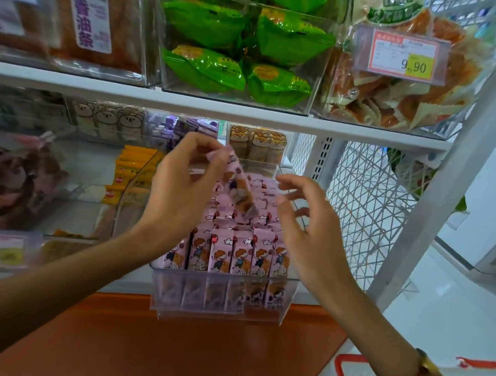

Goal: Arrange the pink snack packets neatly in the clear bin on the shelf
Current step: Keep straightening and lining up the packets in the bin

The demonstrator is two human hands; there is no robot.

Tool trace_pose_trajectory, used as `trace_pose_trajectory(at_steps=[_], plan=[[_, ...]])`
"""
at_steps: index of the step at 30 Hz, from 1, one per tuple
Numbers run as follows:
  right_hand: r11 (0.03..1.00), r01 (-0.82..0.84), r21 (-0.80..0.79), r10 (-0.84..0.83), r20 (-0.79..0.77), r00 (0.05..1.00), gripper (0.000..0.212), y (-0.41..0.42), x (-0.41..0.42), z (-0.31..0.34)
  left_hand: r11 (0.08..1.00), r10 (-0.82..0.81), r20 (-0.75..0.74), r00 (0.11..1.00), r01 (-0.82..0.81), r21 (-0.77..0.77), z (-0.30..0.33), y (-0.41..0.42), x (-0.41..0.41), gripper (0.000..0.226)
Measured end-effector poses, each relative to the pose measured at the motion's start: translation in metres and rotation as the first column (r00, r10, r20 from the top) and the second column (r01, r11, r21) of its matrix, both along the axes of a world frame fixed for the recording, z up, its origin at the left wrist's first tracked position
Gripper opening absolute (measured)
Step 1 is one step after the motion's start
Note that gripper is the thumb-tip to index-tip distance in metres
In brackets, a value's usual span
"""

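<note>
White shop shelving (pixel 216 105) is seen from the front, with a wire mesh panel (pixel 367 194) at its right end and an orange floor strip (pixel 147 340) below.

Upper shelf: a clear bin of green packets (pixel 237 46) at centre; a brown bagged item with a purple-lettered label (pixel 92 18) to the left; orange and white snacks behind a price tag (pixel 403 56) marked 9.90 to the right.

Lower shelf: a clear bin (pixel 224 290) at the near edge, filled with pink snack packets (pixel 237 256) stood upright in rows running from near to far. Yellow packets (pixel 130 167) lie to its left.

Left hand (pixel 180 190): raised over the bin, one pink packet (pixel 235 184) pinched at its top end between thumb and fingers and hung tilted above the far rows.

Right hand (pixel 311 220): held just right of the lifted packet, fingers loosely spread and curved, nothing held. A band is worn on the right wrist (pixel 421 372).

A red-rimmed basket (pixel 343 371) is partly seen at the near right.
</note>
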State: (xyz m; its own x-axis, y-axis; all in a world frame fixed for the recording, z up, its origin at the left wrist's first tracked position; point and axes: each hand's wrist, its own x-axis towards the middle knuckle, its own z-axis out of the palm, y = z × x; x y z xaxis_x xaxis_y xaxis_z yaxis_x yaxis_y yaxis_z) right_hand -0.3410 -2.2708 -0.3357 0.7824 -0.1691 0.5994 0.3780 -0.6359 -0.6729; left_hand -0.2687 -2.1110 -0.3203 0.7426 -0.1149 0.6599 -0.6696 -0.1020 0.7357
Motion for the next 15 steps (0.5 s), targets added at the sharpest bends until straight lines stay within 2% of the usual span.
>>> trace_pose_trajectory(at_steps=[4, 6, 8, 10, 12, 14, 15], plan=[[0.977, -0.213, -0.02, 0.203, -0.231, 0.952, 0.052, 0.028, 0.004, -0.009, 0.995, -0.019, -0.093, 0.996, 0.01, -0.097, -0.013, 0.022, -0.012, 0.002], [0.963, -0.269, 0.033, 0.266, -0.301, 0.916, 0.056, 0.037, 0.007, -0.01, 0.99, -0.05, -0.142, 0.989, 0.03, -0.138, -0.015, 0.028, -0.015, 0.014], [0.931, -0.339, 0.137, 0.366, -0.32, 0.874, 0.052, 0.043, 0.009, -0.009, 0.984, -0.059, -0.159, 0.986, 0.03, -0.178, -0.014, 0.032, -0.015, 0.014], [0.905, -0.364, 0.219, 0.419, -0.325, 0.848, 0.036, 0.048, 0.013, -0.01, 0.981, -0.066, -0.164, 0.984, 0.033, -0.193, -0.014, 0.034, -0.013, 0.012], [0.888, -0.329, 0.322, 0.428, -0.311, 0.849, 0.022, 0.05, 0.018, -0.01, 0.973, -0.106, -0.209, 0.972, 0.058, -0.224, -0.016, 0.036, -0.011, 0.015], [0.843, -0.27, 0.466, 0.44, -0.306, 0.844, 0.021, 0.051, 0.022, -0.01, 0.972, -0.121, -0.238, 0.964, 0.066, -0.226, -0.019, 0.038, -0.009, 0.016], [0.811, -0.239, 0.534, 0.452, -0.312, 0.836, 0.023, 0.051, 0.023, -0.01, 0.983, -0.09, -0.226, 0.97, 0.049, -0.178, -0.02, 0.038, -0.009, 0.016]])
